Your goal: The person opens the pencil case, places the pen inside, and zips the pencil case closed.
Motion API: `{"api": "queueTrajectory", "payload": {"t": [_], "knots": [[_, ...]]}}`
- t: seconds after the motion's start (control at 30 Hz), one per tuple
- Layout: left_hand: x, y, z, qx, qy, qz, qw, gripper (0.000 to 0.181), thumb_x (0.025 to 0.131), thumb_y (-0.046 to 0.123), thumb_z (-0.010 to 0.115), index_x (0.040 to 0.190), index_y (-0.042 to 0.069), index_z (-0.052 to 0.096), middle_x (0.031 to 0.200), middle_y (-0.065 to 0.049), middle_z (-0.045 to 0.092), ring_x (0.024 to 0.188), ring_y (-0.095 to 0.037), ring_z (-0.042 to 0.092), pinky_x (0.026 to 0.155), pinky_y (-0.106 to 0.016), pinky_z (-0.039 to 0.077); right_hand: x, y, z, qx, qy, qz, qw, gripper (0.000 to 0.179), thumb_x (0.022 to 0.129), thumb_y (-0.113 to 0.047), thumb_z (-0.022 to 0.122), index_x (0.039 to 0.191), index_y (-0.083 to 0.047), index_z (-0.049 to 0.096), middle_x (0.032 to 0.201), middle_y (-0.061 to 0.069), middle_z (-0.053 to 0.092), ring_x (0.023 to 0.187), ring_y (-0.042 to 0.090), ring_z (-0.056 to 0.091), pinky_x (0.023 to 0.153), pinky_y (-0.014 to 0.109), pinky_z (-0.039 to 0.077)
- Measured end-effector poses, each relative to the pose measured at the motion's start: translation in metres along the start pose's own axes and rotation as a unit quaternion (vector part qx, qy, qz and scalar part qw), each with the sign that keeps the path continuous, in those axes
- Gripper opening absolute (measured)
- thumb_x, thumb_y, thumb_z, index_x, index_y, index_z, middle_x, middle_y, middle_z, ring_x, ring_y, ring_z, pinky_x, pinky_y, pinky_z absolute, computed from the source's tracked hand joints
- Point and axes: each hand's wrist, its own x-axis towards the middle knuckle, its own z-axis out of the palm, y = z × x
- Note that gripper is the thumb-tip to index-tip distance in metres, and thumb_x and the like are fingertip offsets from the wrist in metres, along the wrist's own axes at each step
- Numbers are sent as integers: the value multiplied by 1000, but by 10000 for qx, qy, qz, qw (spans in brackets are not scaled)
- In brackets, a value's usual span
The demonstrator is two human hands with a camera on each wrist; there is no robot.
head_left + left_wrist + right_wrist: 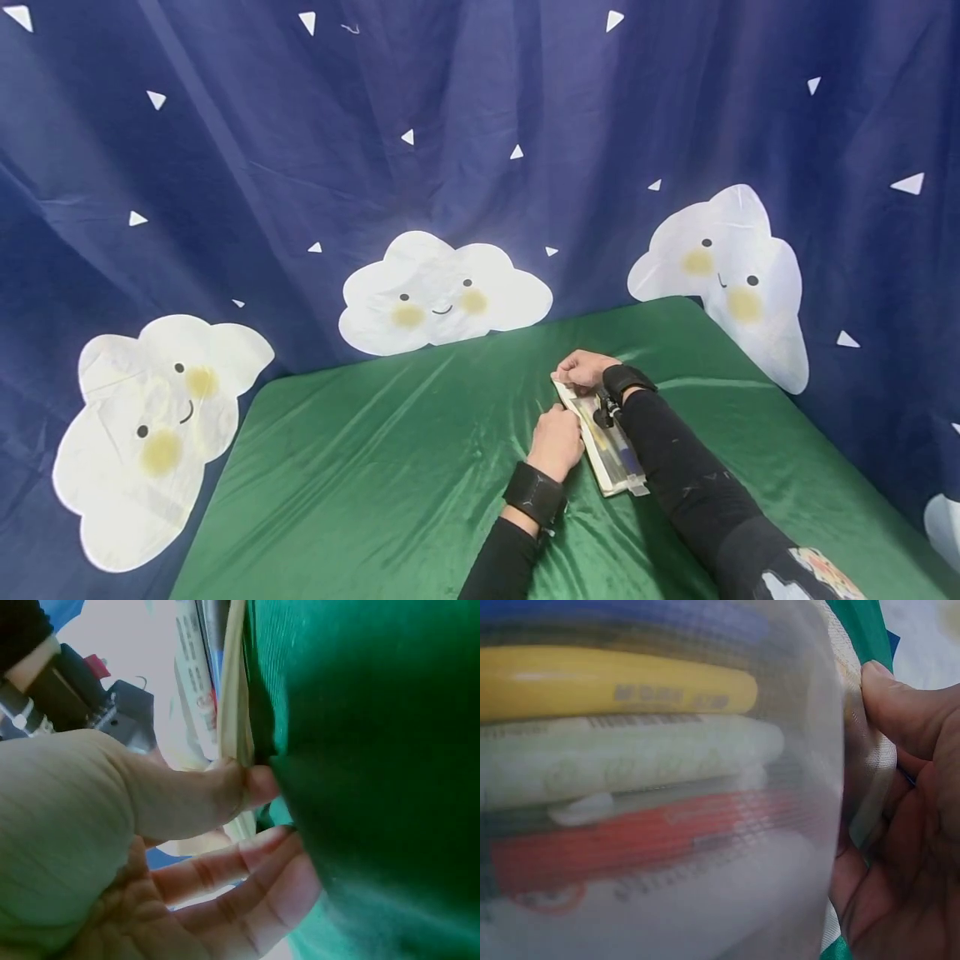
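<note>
A translucent pencil pouch [613, 467] with a cream edge lies slantwise over the green cloth. Through its mesh side in the right wrist view show a yellow pen [630, 679], a pale green pen [652, 759] and a red item [622, 838]. My left hand [557, 442] pinches the pouch's near-left long edge between thumb and finger, its other fingers bent loosely beside the cloth. At the far end, my right hand [585, 369] grips the cream trim [853, 682], the thumb on top. The right palm partly covers that end in the head view.
Green cloth [390, 450] with soft folds covers the table. Behind it hangs a dark blue curtain [465, 100] printed with white clouds and triangles. A black wrist strap [534, 493] sits on the left wrist, and another on the right.
</note>
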Motion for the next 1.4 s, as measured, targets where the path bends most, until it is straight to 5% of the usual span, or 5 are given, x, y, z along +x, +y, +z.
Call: {"api": "queueTrajectory", "payload": {"t": [0.27, 0.7, 1.4], "knots": [[-14, 13, -4, 303, 229, -22, 9993, 7, 85, 17, 73, 82, 14, 78, 83, -4, 66, 67, -21, 67, 56, -29, 55, 4, 4, -1, 72, -26, 21, 10000, 41, 105, -26, 56, 66, -13, 51, 53, -8, 37, 49, 8, 35, 54, 23, 34], [-29, 29, -11, 426, -276, -140, 9986, 5, 84, 18, 74, 83, 14, 78, 87, -4, 64, 71, -20, 66, 58, -29, 55, 11, 8, -1, 216, -81, -87, 9997, 42, 105, -24, 56, 65, -12, 51, 55, -8, 41, 51, 8, 39, 55, 22, 36], [-67, 61, -16, 1526, 10, -21, 9883, 7, 86, 29, 76, 80, 25, 78, 83, 3, 59, 69, -11, 56, 52, -23, 48, 10, 6, -2, 25, -71, -150, 9999, 43, 105, -25, 56, 65, -11, 52, 58, -7, 44, 54, 10, 43, 57, 23, 40]]}}
